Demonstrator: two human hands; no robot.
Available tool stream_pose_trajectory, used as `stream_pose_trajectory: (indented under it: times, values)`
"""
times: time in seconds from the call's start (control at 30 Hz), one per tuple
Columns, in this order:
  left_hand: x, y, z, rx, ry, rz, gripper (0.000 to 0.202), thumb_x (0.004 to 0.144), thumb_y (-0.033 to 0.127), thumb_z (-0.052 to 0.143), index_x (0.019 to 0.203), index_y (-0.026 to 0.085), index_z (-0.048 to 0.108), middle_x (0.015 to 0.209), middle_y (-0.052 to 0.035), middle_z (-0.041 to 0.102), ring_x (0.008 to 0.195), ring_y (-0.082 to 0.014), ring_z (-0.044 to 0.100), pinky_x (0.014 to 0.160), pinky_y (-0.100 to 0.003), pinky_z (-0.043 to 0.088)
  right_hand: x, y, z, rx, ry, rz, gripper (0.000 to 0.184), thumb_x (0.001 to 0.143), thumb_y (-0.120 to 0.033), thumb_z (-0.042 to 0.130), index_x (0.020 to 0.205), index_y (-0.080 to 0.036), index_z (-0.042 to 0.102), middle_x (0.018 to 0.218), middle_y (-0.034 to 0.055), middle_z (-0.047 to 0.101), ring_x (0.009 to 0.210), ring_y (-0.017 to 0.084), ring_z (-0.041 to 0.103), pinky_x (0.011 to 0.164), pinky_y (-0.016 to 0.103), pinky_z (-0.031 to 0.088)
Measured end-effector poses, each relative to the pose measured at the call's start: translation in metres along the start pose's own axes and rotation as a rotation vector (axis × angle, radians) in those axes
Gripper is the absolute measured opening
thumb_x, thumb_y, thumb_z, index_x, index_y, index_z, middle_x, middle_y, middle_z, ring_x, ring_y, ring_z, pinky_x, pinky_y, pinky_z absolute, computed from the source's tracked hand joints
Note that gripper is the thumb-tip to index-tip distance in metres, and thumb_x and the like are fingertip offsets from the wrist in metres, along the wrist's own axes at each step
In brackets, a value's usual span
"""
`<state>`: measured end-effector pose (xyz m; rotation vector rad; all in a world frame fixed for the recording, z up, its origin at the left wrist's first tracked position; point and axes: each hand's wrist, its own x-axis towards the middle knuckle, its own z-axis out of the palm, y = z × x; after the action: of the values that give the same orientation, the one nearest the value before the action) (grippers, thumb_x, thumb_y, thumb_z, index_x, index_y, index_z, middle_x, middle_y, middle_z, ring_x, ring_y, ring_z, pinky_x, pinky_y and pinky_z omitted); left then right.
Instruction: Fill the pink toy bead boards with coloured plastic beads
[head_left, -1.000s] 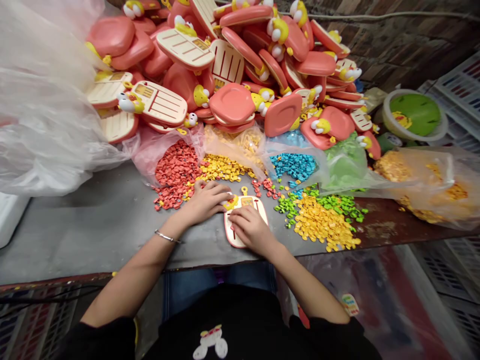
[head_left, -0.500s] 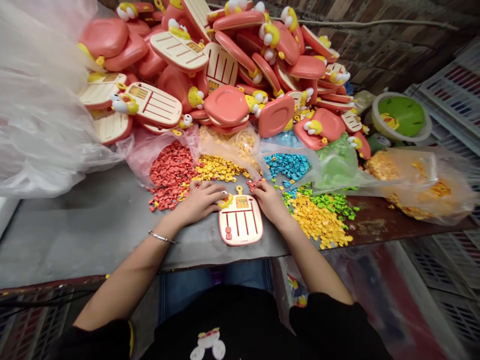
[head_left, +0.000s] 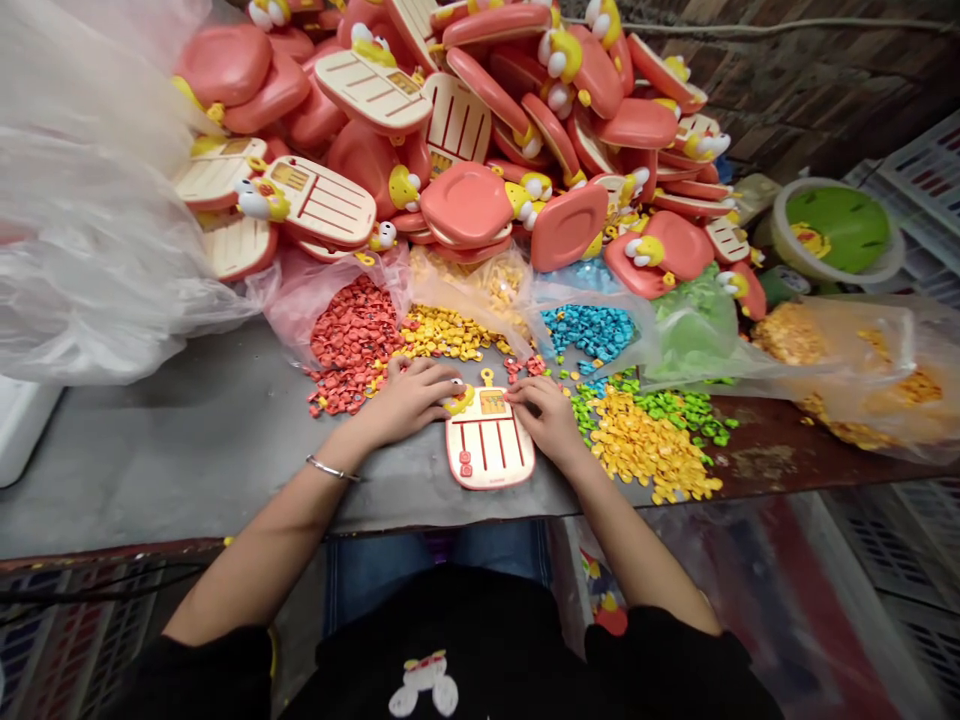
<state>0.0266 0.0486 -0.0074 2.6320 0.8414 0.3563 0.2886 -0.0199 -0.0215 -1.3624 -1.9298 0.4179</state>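
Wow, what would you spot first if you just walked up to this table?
The huge heap of pink duck-headed toy boards piled at the back of the table. In front lie bright bead piles: red beads, yellow beads, blue beads. At the near edge the left hand and right hand touch one cream board lying face up.

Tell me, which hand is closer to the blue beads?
Right. The right hand sits just below the blue beads in the picture; the left hand rests farther left, next to the red beads.
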Motion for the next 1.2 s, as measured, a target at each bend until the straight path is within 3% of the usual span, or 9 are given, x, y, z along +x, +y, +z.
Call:
stream_pose_trajectory:
  times: [0.23,0.53,0.7,0.77,0.83,0.9,1.0,1.2]
  values:
    - [0.0,0.002,-0.002,0.056,0.012,-0.021,0.025,0.098,0.036,0.052,0.12,0.03,0.064,0.13,-0.0049,0.063,0.109,-0.0262,0.051,0.089,-0.045,0.023,-0.012,-0.006,-0.018,0.178,-0.186,0.024,0.01,0.088,-0.016,0.062,0.084,-0.021,0.07,0.091,0.0057,0.071,0.09,0.021,0.065,0.082,0.038,0.051]
    - [0.0,0.003,-0.003,-0.005,0.004,-0.027,0.024,0.097,0.035,0.055,0.117,0.028,0.064,0.128,-0.0058,0.063,0.11,-0.0257,0.052,0.086,-0.042,0.024,0.006,-0.042,0.032,0.221,-0.238,-0.064,0.013,0.091,-0.016,0.058,0.085,-0.022,0.069,0.093,0.0053,0.073,0.092,0.022,0.065,0.086,0.039,0.05]
    - [0.001,0.002,-0.002,-0.01,-0.005,-0.02,0.024,0.097,0.035,0.056,0.119,0.029,0.064,0.13,-0.0049,0.063,0.112,-0.0256,0.053,0.087,-0.043,0.024,0.006,-0.042,0.014,0.354,-0.456,-0.113,0.007,0.091,-0.025,0.063,0.088,-0.022,0.07,0.09,0.003,0.074,0.089,0.02,0.067,0.088,0.037,0.05]
    - [0.0,-0.001,-0.003,-0.008,-0.006,-0.018,0.025,0.097,0.034,0.056,0.12,0.029,0.063,0.131,-0.005,0.063,0.113,-0.0257,0.052,0.086,-0.043,0.024,0.009,-0.029,0.003,0.337,-0.363,-0.052,0.011,0.093,-0.027,0.06,0.095,-0.022,0.07,0.094,0.0042,0.073,0.09,0.02,0.067,0.086,0.036,0.051]
    - [-0.001,-0.004,-0.004,0.008,0.009,-0.032,0.025,0.097,0.033,0.055,0.121,0.029,0.062,0.133,-0.0059,0.061,0.114,-0.0264,0.052,0.087,-0.043,0.024,0.015,-0.011,-0.003,0.181,-0.171,0.019,0.017,0.094,-0.024,0.055,0.097,-0.021,0.071,0.1,0.0075,0.071,0.097,0.022,0.065,0.088,0.039,0.052]
    - [-0.003,-0.007,-0.006,0.034,0.036,-0.052,0.026,0.097,0.033,0.054,0.121,0.028,0.062,0.134,-0.0069,0.06,0.116,-0.0272,0.051,0.087,-0.044,0.025,0.022,0.006,-0.003,-0.017,-0.066,0.049,0.019,0.093,-0.02,0.053,0.095,-0.021,0.072,0.106,0.0108,0.068,0.102,0.026,0.063,0.09,0.044,0.051]
    - [-0.004,-0.009,-0.01,0.054,0.067,-0.069,0.028,0.095,0.036,0.055,0.121,0.028,0.062,0.133,-0.0074,0.061,0.115,-0.0275,0.05,0.088,-0.045,0.025,0.028,0.02,-0.001,-0.136,-0.085,0.031,0.019,0.091,-0.018,0.053,0.091,-0.021,0.072,0.11,0.0118,0.067,0.101,0.027,0.064,0.087,0.044,0.053]
    - [-0.004,-0.009,-0.009,0.038,0.08,-0.079,0.032,0.093,0.041,0.058,0.121,0.028,0.063,0.129,-0.0074,0.063,0.113,-0.0284,0.051,0.091,-0.046,0.025,0.029,0.009,-0.002,-0.005,0.023,-0.04,0.013,0.092,-0.022,0.057,0.091,-0.022,0.07,0.098,0.008,0.068,0.093,0.022,0.066,0.082,0.037,0.056]
